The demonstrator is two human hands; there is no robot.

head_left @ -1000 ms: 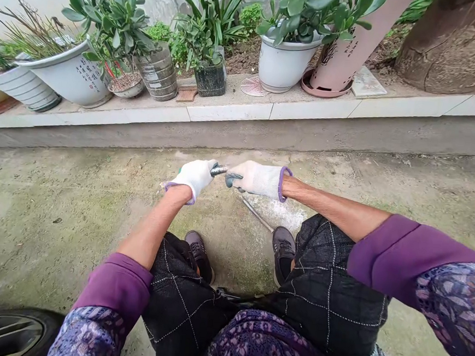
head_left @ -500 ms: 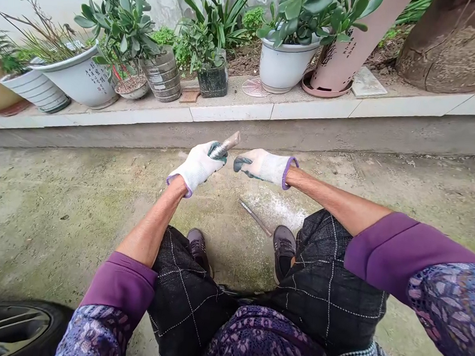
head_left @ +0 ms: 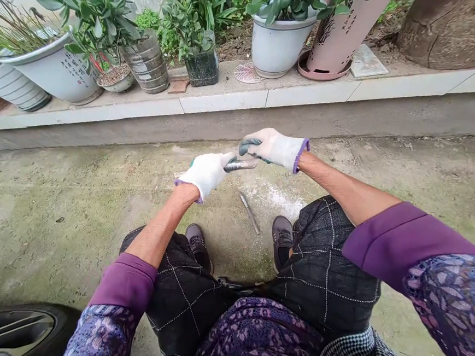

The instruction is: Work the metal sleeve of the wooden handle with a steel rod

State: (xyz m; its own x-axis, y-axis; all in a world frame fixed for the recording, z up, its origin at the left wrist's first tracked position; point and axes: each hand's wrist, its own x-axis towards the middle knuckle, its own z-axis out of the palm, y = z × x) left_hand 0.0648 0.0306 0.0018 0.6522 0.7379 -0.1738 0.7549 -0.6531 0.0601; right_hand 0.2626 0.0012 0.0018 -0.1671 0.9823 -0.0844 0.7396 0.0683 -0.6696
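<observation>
My left hand (head_left: 207,171), in a white knit glove with a purple cuff, is closed around a short rod-like tool (head_left: 240,165). The tool has a shiny ridged band and a dull, pale brownish end that points right; my glove hides the rest of it. Just above that end is my right hand (head_left: 267,146), in a matching glove with a dark coated palm. Its fingers are curled, and whatever may be inside them is hidden. I cannot tell whether it touches the tool. Below both hands a thin metal rod (head_left: 250,213) lies on the concrete.
White powder (head_left: 283,201) is scattered on the ground by my right shoe (head_left: 282,239). Ahead runs a low tiled ledge (head_left: 227,101) bearing several potted plants, among them a white pot (head_left: 278,49) and a tall pink pot (head_left: 334,40). A wheel (head_left: 15,328) stands at lower left.
The tool in my left hand has swung from pointing up and right to nearly level. My right hand has risen slightly over its end. The view has shifted a little.
</observation>
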